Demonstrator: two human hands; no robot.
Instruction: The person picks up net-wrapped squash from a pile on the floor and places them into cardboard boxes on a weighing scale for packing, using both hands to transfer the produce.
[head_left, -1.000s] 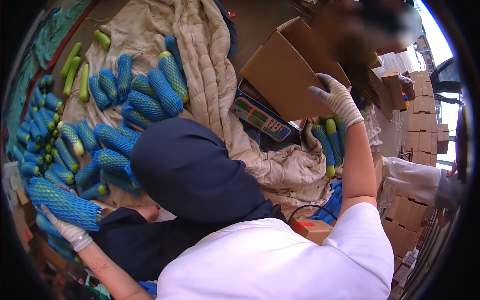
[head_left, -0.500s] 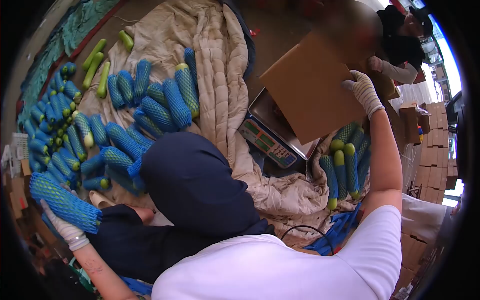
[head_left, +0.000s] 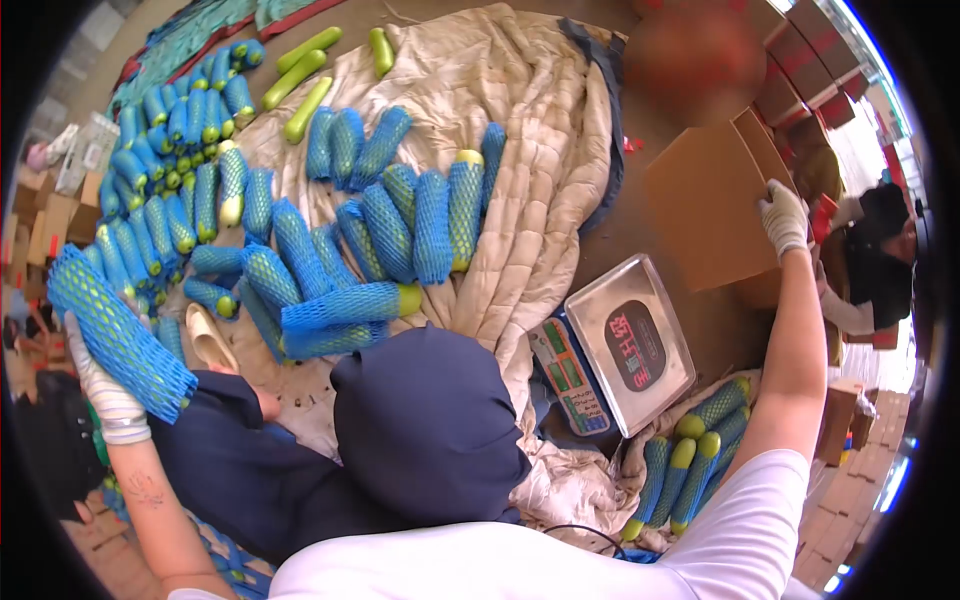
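In a white knitted glove, my left hand (head_left: 103,390) is wrapped round a zucchini in a blue foam net (head_left: 122,335) at the far left. The net covers nearly all of it. My right hand (head_left: 785,216), also gloved, has its fingers closed over the edge of a brown cardboard box (head_left: 700,205) at the upper right. Below the box stands a digital scale (head_left: 592,300) with a bare metal pan. Several netted zucchini (head_left: 690,465) lie near my right forearm. Many more netted zucchini (head_left: 385,235) lie on a beige quilt (head_left: 520,130).
Bare green zucchini (head_left: 305,65) lie at the quilt's far edge. A dense pile of netted ones (head_left: 165,170) spreads on the left. Another person's dark sleeve and arm (head_left: 850,305) show at the right, near stacked cartons (head_left: 800,60). A black cable (head_left: 585,530) curves beside my body.
The cardboard box has moved off the scale to the far right with my right hand, uncovering the pan. My left hand still holds the netted zucchini. The view has shifted.
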